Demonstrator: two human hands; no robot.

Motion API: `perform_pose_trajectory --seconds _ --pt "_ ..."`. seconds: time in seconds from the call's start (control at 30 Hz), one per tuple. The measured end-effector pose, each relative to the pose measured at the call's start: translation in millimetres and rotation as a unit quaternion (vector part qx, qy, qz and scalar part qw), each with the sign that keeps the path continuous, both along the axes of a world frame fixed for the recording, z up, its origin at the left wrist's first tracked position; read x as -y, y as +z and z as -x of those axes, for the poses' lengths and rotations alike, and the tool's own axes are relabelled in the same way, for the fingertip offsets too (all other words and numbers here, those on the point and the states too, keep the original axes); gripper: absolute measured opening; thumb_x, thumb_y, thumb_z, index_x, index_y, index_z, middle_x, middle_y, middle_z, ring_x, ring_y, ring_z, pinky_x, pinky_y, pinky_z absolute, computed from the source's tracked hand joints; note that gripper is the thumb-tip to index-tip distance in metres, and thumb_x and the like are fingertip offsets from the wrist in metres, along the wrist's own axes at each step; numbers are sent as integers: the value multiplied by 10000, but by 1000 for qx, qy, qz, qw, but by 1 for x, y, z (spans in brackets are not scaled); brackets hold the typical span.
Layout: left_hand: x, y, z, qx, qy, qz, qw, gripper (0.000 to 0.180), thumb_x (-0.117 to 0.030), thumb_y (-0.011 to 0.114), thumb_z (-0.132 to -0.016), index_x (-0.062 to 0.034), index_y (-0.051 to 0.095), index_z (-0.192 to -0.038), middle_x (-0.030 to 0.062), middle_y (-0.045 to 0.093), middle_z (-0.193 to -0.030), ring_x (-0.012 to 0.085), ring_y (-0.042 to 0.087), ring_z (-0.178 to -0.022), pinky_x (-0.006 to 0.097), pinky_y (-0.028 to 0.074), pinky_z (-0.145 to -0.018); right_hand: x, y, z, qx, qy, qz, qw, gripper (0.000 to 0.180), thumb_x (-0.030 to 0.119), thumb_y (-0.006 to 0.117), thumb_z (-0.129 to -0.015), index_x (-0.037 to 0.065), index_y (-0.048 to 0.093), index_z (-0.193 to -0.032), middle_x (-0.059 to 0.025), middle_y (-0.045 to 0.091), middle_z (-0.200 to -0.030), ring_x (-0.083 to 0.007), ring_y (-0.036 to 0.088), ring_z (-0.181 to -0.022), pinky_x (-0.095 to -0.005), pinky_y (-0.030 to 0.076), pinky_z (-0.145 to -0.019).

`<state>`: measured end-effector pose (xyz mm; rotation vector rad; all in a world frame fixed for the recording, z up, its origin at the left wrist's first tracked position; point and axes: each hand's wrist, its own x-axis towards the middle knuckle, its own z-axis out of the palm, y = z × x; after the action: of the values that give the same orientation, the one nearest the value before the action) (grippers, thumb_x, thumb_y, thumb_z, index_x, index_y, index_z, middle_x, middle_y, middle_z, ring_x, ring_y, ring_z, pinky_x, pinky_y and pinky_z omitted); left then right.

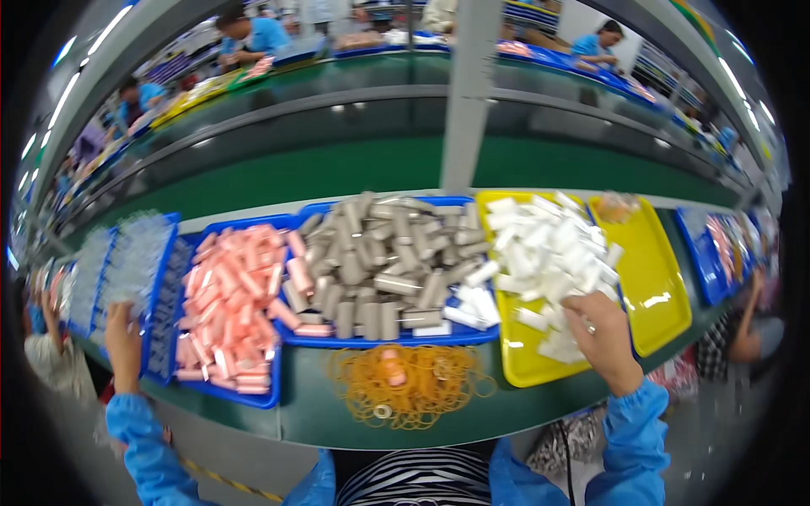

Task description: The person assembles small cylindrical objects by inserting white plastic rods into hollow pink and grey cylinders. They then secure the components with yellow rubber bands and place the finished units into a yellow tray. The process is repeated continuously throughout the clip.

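Observation:
At the far left, my left hand point(124, 341) reaches to the edge of a blue tray of clear plastic pieces point(139, 253). Its fingers look drawn together, and what they hold, if anything, is blurred. My right hand point(603, 341) is over the yellow tray point(527, 367), bent down at the pile of small white cylinders point(548, 244). Thumb and fingers are pinched there, but I cannot make out what is between them. Pink cylinders point(228, 295) heap in a blue tray right of my left hand. Grey-brown cylinders point(371, 253) fill the middle blue tray, with some white ones at its right.
Tan rubber bands point(413, 392) lie loose on the green table point(312, 405) before me. A second yellow tray point(654, 278) holds a small bundle point(618, 207). Farther right is another blue tray point(709, 261). A grey post point(468, 110) rises behind the trays; other people work beyond and at both sides.

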<state>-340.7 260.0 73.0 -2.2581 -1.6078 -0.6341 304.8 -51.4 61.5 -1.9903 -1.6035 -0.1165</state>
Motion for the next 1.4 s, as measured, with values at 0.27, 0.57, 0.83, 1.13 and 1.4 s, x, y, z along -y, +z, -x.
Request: perform_pose_trajectory --seconds 0.27,0.57,0.83,1.13,1.4 --pt "26 20 -25 393 -72 32 916 245 -20 579 -958 11 572 -1201 31 602 -969 88 567 -801 241 463 -722 -14 -2 22 157 52 84 983 182 102 713 -735 81 668 -910 -75 624 -783 -277 603 -818 -389 471 -723" --pt "155 6 -226 337 -320 150 873 157 -55 706 -818 -44 642 -961 85 675 -964 193 592 -847 304 464 -780 -25 9 37 -233 45 37 971 340 51 732 -805 40 566 -1101 -73 622 -820 -195 641 -857 -317 501 -732" --pt "229 -12 -332 335 -478 426 692 252 -8 700 -857 -52 691 -1104 92 572 -1007 225 583 -936 312 480 -815 -23 -2 95 -743 17 2 669 347 143 599 -968 64 458 -1276 -92 635 -904 -147 623 -747 -296 542 -646" --pt "232 -17 -337 321 -472 426 702 281 14 703 -840 -58 684 -1111 95 571 -1008 236 583 -922 318 483 -805 -15 -9 96 -706 36 16 707 339 120 661 -941 10 509 -1223 -54 648 -838 -101 628 -734 -231 525 -626" --pt "240 -34 -337 404 -427 282 758 343 57 759 -732 -85 704 -1040 90 671 -1000 249 661 -898 316 540 -749 10 -39 135 -621 169 -125 755 415 -37 676 -890 5 484 -1255 -107 618 -1029 -131 636 -872 -268 550 -727"
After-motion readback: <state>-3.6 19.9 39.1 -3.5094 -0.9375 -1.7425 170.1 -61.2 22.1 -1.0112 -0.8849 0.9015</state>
